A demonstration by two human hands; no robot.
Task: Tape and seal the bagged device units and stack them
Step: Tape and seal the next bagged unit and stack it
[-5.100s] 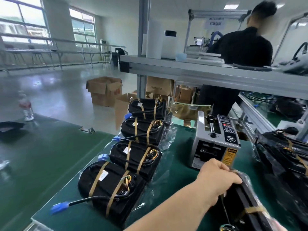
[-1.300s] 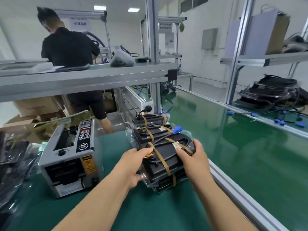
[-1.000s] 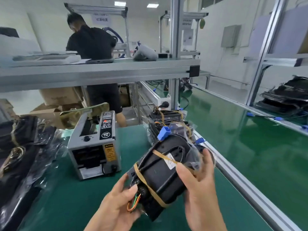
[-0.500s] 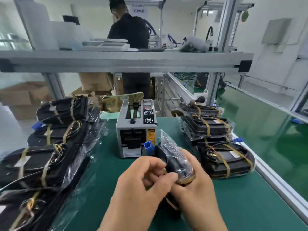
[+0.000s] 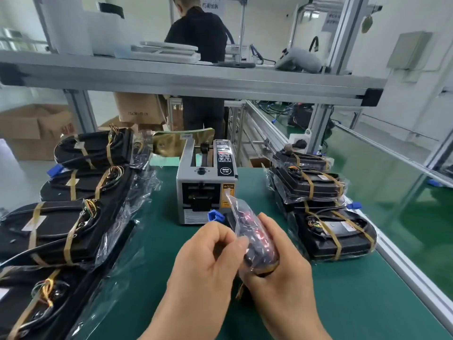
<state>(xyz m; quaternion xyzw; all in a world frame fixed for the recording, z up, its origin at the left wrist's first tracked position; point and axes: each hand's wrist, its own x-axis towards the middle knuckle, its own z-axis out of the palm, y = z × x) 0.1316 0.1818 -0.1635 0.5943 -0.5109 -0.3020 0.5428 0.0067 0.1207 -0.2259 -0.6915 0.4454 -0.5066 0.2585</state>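
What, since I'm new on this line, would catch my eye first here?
At centre, the left hand and right hand grip a bagged unit just before the grey tape dispenser. Bagged black units flank them: a row on the left, a stack on the right.

Both hands hold one bagged unit [image 5: 255,238] on edge over the green bench [image 5: 355,303]: the left hand [image 5: 208,261] pinches the plastic wrap, the right hand [image 5: 282,263] cups it from behind. A tape dispenser [image 5: 206,185] stands just beyond, with stacked units [image 5: 323,209] at right.
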